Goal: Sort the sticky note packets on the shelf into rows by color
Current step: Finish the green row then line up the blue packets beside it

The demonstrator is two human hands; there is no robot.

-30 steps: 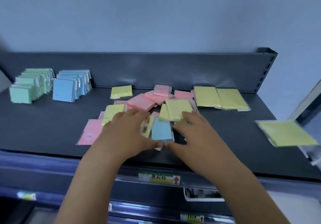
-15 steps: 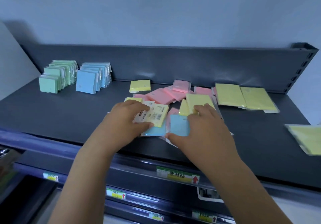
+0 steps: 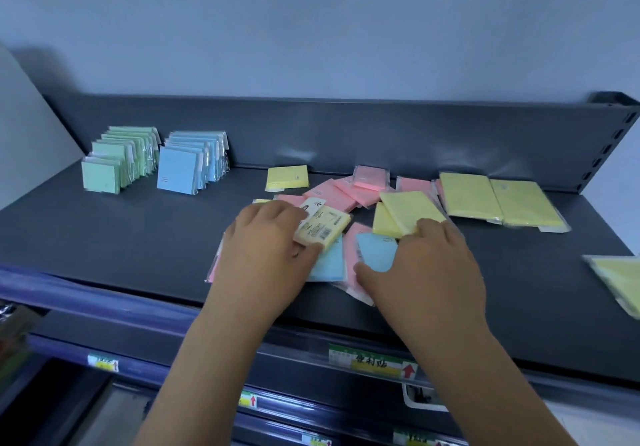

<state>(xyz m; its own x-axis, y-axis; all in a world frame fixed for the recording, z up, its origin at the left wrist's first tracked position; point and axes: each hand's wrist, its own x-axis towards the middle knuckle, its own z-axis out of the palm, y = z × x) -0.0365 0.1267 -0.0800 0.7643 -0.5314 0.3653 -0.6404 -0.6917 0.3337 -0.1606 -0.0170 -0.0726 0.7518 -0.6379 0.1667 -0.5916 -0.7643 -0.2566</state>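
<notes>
A loose pile of pink (image 3: 349, 191), yellow (image 3: 408, 208) and blue packets lies mid-shelf. My left hand (image 3: 266, 248) pinches a yellow packet (image 3: 323, 227), label side up, over a blue packet (image 3: 329, 265). My right hand (image 3: 426, 265) grips another blue packet (image 3: 377, 251) between thumb and fingers. A row of green packets (image 3: 121, 158) stands upright at the far left, with a row of blue packets (image 3: 194, 161) beside it.
The dark shelf (image 3: 121, 238) has a raised back wall. Two large yellow packets (image 3: 502, 200) lie flat at the right, another (image 3: 620, 281) near the right edge, a small yellow one (image 3: 287, 177) by the back. Price labels (image 3: 372, 362) line the front rail.
My left hand has lifted a yellow packet off the pile, uncovering a blue packet beneath. My right hand has closed on the other blue packet. The camera view has shifted left.
</notes>
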